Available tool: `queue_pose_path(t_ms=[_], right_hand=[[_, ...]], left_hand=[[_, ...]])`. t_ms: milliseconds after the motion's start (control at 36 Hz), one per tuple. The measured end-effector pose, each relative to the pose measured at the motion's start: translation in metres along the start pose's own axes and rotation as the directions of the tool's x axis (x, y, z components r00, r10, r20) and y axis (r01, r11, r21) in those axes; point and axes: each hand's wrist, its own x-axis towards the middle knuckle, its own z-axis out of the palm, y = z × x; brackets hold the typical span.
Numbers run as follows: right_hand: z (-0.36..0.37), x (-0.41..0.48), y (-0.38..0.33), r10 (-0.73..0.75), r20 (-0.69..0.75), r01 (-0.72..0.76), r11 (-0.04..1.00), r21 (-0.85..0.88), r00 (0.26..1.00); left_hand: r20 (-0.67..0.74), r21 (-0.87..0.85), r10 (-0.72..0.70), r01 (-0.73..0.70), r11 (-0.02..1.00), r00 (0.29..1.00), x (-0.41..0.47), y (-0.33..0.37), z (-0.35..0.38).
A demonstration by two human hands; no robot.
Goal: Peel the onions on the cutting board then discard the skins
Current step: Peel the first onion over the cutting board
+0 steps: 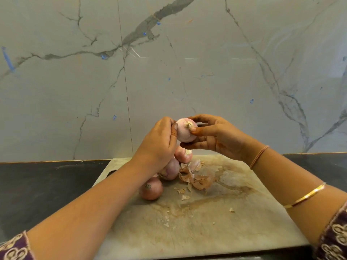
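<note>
Risks, L to R. The left hand (159,139) is curled round the left side of the held onion (186,132), which is kept in the air above the far part of the cutting board (225,212). Its surface looks smooth & slick, so a slip is likely if the grip is loosened. The bulb would then be dropped onto the three onions below, and one could be knocked off the board's left edge onto the dark counter (47,184). The right hand (221,136) grips it too, w/ the thumb pressed at the dry tuft and the fingers cupped beneath & behind. If that tuft is pulled too hard, flesh may be torn away w/ it.

Looks, L to R. At near left on the board an unpeeled onion (151,188) is seen, its brown-pink papery coat intact. Just beyond it a second onion (170,168), purplish, is half hidden by the left wrist — peeled or not can't be told. Farthest, a third onion (184,154) sits under the held one, pale pink w/ a whitish tip, prob. peeled. The held onion is pale pink, glossy and nearly bare. Right of the row a heap of skins (197,180) lies on the board, w/ loose flakes scattered nearer — none discarded yet.
</note>
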Motion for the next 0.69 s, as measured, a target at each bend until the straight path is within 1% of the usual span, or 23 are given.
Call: queue_pose_path(t_ms=[56,167,389,528,611,694], right_hand=[[-0.001,0.0,0.007,-0.01,-0.019,0.01,1.0,0.03,1.0],[-0.005,-0.001,0.018,-0.029,-0.049,0.029,1.0,-0.001,0.998],[-0.006,-0.004,0.025,-0.05,-0.034,0.051,0.998,0.044,0.998],[-0.007,-0.006,0.026,-0.045,-0.007,0.045,0.992,0.115,0.999],[-0.007,-0.005,0.025,-0.062,-0.006,0.063,0.992,0.112,0.998],[-0.008,-0.005,0.027,-0.059,-0.011,0.06,0.994,0.088,0.998]], left_hand=[[0.025,0.039,-0.008,0.007,0.999,1.0,0.001,0.0,0.0],[0.066,0.065,-0.032,0.028,0.997,0.997,0.002,-0.001,-0.001],[0.052,0.115,-0.007,0.001,0.993,0.999,0.0,-0.002,0.003],[0.024,0.125,0.012,-0.015,0.992,1.0,0.001,-0.005,0.001],[0.0,0.122,0.03,-0.03,0.992,1.0,0.001,-0.004,-0.001],[0.007,0.132,0.028,-0.029,0.991,1.0,-0.001,-0.005,0.001]])
